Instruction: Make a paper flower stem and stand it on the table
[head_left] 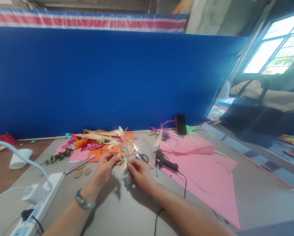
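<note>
My left hand [105, 167] and my right hand [140, 173] meet above the grey table [127, 209], both pinching a small craft piece [125, 156] made of pale dried leaf strips on a thin stem. The fingers of both hands are closed on it. A green bangle [84, 203] sits on my left wrist. Just beyond the hands lie scissors [143, 157] and a black glue gun [163, 160] with its cord trailing toward me.
Pink paper sheets [205, 177] cover the right of the table; an orange sheet [105, 150] with dried leaves and coloured pipe cleaners [75, 141] lies behind. A white power strip [36, 203], a white cup [20, 159], a craft knife [79, 164], a phone [180, 124] and a blue backdrop [112, 78] surround them.
</note>
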Demonstrator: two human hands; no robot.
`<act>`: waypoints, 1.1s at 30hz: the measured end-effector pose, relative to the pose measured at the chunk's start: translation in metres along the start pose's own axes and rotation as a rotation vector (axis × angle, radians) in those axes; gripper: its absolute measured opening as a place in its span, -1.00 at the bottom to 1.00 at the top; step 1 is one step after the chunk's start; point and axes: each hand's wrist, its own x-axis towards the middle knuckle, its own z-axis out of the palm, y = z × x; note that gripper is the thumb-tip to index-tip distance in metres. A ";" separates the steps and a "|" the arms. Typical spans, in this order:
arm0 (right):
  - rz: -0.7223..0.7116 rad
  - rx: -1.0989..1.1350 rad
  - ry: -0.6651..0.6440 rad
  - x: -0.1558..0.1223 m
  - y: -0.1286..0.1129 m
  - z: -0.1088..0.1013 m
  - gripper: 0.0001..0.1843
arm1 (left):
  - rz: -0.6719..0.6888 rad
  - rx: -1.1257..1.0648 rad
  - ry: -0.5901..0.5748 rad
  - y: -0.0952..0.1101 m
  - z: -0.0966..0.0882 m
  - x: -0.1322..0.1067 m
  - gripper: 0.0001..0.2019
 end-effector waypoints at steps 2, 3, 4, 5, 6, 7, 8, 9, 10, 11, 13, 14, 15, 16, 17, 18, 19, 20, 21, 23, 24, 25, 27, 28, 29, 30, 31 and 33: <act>-0.003 0.002 -0.004 0.000 0.001 0.000 -0.68 | -0.002 -0.016 0.011 0.000 0.001 -0.001 -0.86; -0.002 0.002 -0.004 0.001 0.001 0.000 -0.68 | -0.002 -0.032 0.008 0.001 0.002 -0.002 -0.88; -0.001 0.002 -0.003 0.001 0.001 -0.001 -0.68 | -0.002 -0.052 -0.004 0.002 0.002 -0.002 -0.89; 0.000 0.002 0.001 0.001 0.000 -0.001 -0.69 | 0.001 -0.070 -0.025 0.003 0.003 -0.003 -0.89; 0.000 0.002 0.004 0.001 0.000 -0.001 -0.69 | 0.005 -0.081 -0.050 0.005 0.003 -0.004 -0.88; 0.000 0.001 0.009 0.001 0.000 -0.001 -0.70 | 0.011 -0.080 -0.074 0.006 0.003 -0.004 -0.88; -0.001 -0.001 0.013 0.002 0.000 -0.002 -0.70 | 0.019 -0.068 -0.090 0.006 0.003 -0.004 -0.87; -0.003 -0.005 0.017 0.002 0.000 -0.002 -0.71 | 0.029 -0.047 -0.097 0.006 0.003 -0.004 -0.87; -0.007 -0.012 0.021 0.002 0.001 -0.002 -0.71 | 0.038 -0.022 -0.096 0.005 0.003 -0.004 -0.88; -0.011 -0.021 0.023 0.002 0.001 -0.002 -0.71 | 0.047 0.001 -0.086 0.004 0.002 -0.003 -0.88; -0.020 -0.040 0.024 0.002 0.002 -0.002 -0.71 | 0.055 0.026 -0.055 0.000 0.000 -0.001 -0.85; -0.023 -0.047 0.022 0.002 0.002 -0.001 -0.71 | 0.054 0.024 -0.035 -0.002 0.000 0.000 -0.83; -0.025 -0.054 0.017 0.002 0.002 -0.001 -0.71 | 0.051 0.011 -0.015 -0.004 -0.001 0.000 -0.82; -0.027 -0.058 0.012 0.002 0.003 -0.001 -0.71 | 0.049 -0.007 0.003 -0.006 -0.002 0.001 -0.82; -0.029 -0.061 0.008 0.002 0.003 -0.001 -0.71 | 0.049 -0.025 0.018 -0.007 -0.002 0.002 -0.81; -0.031 -0.064 0.006 0.002 0.003 -0.001 -0.72 | 0.049 -0.038 0.026 -0.008 -0.002 0.002 -0.81; -0.034 -0.067 0.003 0.002 0.003 -0.001 -0.72 | 0.049 -0.047 0.031 -0.009 -0.002 0.002 -0.80; -0.036 -0.069 0.002 0.002 0.003 0.000 -0.72 | 0.049 -0.050 0.034 -0.009 -0.002 0.003 -0.80; -0.038 -0.070 0.002 0.001 0.003 0.000 -0.72 | 0.046 -0.049 0.038 -0.010 -0.002 0.003 -0.80; -0.040 -0.068 0.002 0.001 0.003 0.000 -0.72 | 0.041 -0.050 0.038 -0.010 -0.002 0.003 -0.80; -0.040 -0.066 0.001 0.001 0.002 0.000 -0.72 | 0.039 -0.055 0.032 -0.010 -0.002 0.003 -0.80; -0.040 -0.065 0.003 0.000 0.002 0.000 -0.72 | 0.038 -0.061 0.024 -0.010 -0.002 0.003 -0.80; -0.039 -0.066 0.003 0.000 0.002 -0.001 -0.70 | 0.036 -0.072 0.011 -0.010 -0.002 0.003 -0.81; -0.038 -0.068 0.003 0.000 0.002 -0.001 -0.70 | 0.034 -0.074 0.013 -0.009 -0.001 0.002 -0.81; -0.036 -0.068 0.001 0.000 0.002 -0.001 -0.70 | 0.030 -0.073 0.017 -0.008 -0.001 0.002 -0.81; -0.034 -0.067 0.002 0.000 0.002 -0.001 -0.70 | 0.024 -0.068 0.018 -0.007 0.000 0.001 -0.82; -0.032 -0.066 0.001 0.000 0.002 -0.001 -0.70 | 0.017 -0.060 0.009 -0.005 0.001 0.000 -0.82; -0.030 -0.065 0.002 0.001 0.002 0.000 -0.71 | 0.001 -0.037 -0.031 0.000 0.002 -0.003 -0.83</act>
